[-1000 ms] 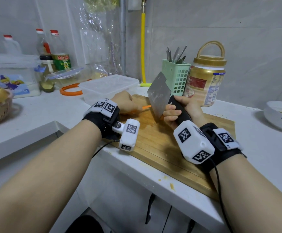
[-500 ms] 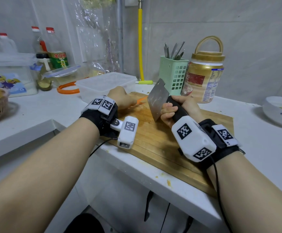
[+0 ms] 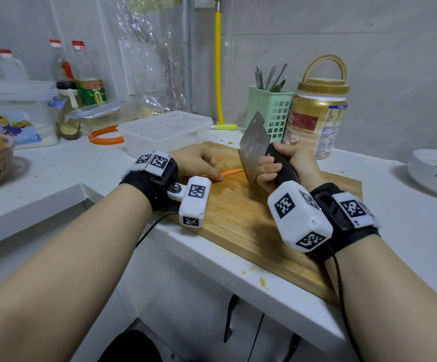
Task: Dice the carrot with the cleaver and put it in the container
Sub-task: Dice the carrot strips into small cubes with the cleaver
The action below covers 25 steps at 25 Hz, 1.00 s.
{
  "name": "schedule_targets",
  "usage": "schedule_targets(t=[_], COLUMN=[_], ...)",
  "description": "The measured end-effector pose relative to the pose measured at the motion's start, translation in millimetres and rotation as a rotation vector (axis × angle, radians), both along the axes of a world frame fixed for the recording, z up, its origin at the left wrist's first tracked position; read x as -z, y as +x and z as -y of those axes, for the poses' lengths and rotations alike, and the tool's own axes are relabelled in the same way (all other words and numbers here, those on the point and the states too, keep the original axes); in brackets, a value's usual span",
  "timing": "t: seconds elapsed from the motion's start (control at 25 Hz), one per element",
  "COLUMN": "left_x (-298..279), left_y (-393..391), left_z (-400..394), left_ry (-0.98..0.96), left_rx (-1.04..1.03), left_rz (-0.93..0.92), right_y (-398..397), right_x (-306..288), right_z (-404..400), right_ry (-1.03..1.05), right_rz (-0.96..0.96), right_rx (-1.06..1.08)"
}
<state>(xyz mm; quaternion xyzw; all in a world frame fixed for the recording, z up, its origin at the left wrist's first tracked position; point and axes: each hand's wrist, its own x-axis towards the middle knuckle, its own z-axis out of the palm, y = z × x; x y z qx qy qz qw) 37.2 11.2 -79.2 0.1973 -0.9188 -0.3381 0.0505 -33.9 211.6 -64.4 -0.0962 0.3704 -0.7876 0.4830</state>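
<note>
The right hand grips the cleaver, fingers curled round its handle. The left hand presses the carrot on the board. The container sits at 11 o'clock.

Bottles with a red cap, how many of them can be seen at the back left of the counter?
3. One white jug-like bottle stands farthest left behind the clear storage box; two clear bottles stand side by side to its right. Others may be hidden behind the box.
</note>
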Motion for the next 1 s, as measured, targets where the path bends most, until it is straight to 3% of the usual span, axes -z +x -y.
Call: schedule_targets(t=[0.28,1.0], left_x=[14,18], left_y=[3,2], left_z=[18,20], left_ry=[0.159,0.204], left_rx=[0.074,0.116], left_rz=[-0.131,-0.166], right_y=[1,2], right_x=[0,-3], right_z=[1,15], right_ry=[0.052,0.228], right_rz=[-0.119,-0.212], right_rx=[-0.032,-0.125])
